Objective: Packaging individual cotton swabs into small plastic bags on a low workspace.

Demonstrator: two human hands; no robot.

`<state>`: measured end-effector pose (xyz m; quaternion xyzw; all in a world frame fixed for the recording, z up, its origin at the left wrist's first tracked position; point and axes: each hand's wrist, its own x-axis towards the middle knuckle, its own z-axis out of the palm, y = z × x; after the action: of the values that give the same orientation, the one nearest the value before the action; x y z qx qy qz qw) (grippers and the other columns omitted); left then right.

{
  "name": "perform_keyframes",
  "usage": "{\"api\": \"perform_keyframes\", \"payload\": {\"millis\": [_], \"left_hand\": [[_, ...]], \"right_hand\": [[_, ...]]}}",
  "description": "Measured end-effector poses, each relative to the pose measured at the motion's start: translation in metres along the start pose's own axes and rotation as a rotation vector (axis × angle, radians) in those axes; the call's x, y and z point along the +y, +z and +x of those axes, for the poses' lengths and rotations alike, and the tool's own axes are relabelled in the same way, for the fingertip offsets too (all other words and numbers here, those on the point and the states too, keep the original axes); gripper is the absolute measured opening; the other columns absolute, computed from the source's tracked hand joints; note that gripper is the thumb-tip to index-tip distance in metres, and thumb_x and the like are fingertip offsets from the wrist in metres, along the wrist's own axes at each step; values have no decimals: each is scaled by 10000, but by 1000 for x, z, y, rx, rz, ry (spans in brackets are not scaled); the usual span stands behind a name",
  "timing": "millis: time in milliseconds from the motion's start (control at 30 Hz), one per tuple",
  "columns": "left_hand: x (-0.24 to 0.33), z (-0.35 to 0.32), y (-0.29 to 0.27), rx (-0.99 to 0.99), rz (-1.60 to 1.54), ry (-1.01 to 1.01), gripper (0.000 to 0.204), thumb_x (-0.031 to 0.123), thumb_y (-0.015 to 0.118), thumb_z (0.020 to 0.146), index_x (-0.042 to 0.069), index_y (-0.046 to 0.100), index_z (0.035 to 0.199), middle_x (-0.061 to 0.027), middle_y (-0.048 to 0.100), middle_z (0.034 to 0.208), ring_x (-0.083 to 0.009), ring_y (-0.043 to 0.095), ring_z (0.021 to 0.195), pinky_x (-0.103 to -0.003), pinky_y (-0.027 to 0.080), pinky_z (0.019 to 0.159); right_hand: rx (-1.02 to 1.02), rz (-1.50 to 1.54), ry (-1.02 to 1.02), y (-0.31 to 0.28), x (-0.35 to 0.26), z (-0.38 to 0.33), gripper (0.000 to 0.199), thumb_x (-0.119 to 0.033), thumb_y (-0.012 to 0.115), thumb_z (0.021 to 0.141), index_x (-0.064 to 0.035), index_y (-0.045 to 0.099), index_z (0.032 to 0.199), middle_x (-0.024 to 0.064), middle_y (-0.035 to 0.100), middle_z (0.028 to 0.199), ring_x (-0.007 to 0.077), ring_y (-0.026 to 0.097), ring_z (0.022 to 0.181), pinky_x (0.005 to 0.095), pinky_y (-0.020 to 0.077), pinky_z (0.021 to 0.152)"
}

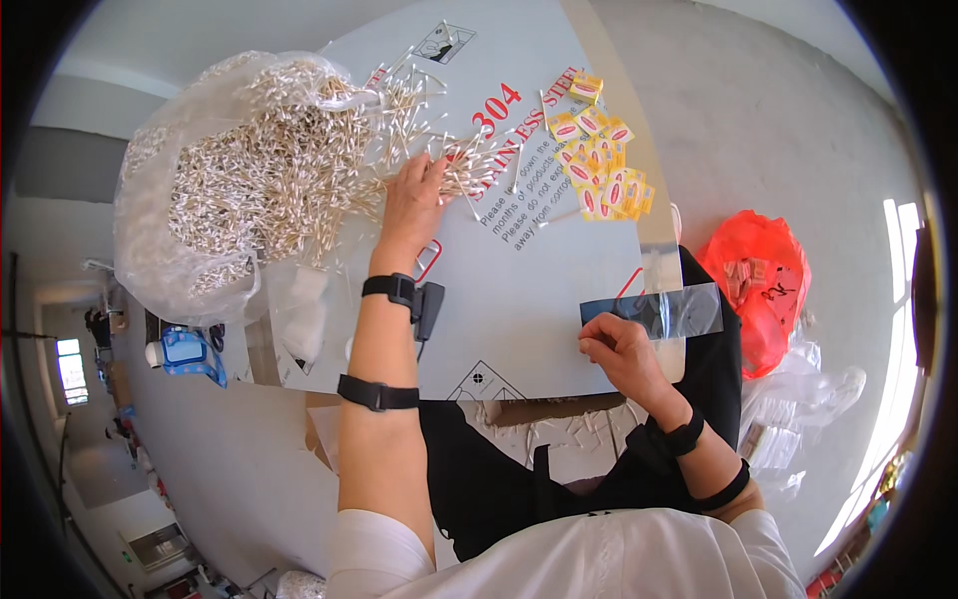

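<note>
- Left hand [409, 212]: fingers bent over loose cotton swabs [467, 174] on the worktop [509, 319]; whether they are clamped on any cannot be told.
- Bulk swabs: in an open clear bag [148, 262], to the left of the left fingers, spilling toward them.
- Small yellow packets [602, 165]: grouped well to the right of the left fingers.
- Right hand [627, 357]: fingers curled together — no held item visible.
- Clear film sleeve [689, 310]: just beyond the right fingers, overhanging the worktop's edge.
- Red bag [763, 334]: right of the right fingers, off the worktop.
</note>
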<state>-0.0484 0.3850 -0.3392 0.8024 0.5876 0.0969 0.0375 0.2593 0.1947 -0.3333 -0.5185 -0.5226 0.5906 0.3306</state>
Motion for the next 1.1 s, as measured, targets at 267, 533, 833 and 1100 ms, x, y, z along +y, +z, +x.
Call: {"api": "perform_keyframes", "payload": {"millis": [267,533,833,1100], "left_hand": [[77,-50,21,119,-50,-166,642,121,739,760,48,460,1333,-156,447,1331,-354,410,1249,-486,371,997],[104,-115,5,307,-202,-229,697,21,728,706,8,427,1335,-185,437,1325,-383,396,1241,-484,331,1034],[107,-129,18,506,-416,-350,616,-13,691,715,57,491,1294,-175,469,1279,-384,426,1177,-473,354,997],[90,-116,37,467,-260,-239,544,38,697,733,110,565,1256,-160,490,1255,-378,457,1157,-486,366,992]], "right_hand": [[22,-150,-122,11,-28,37,67,-12,616,815,40,574,812,158,618,685,286,612,619,339,472,582],[227,-628,-279,46,-20,88,255,-213,712,785,-17,561,843,131,624,752,317,628,669,404,493,600],[204,-854,-320,56,-10,103,121,-123,602,757,-21,567,811,173,641,773,377,637,686,466,515,621],[-46,-756,-331,31,-28,85,88,-112,604,756,-27,580,750,177,624,708,376,627,710,465,502,638]]}}
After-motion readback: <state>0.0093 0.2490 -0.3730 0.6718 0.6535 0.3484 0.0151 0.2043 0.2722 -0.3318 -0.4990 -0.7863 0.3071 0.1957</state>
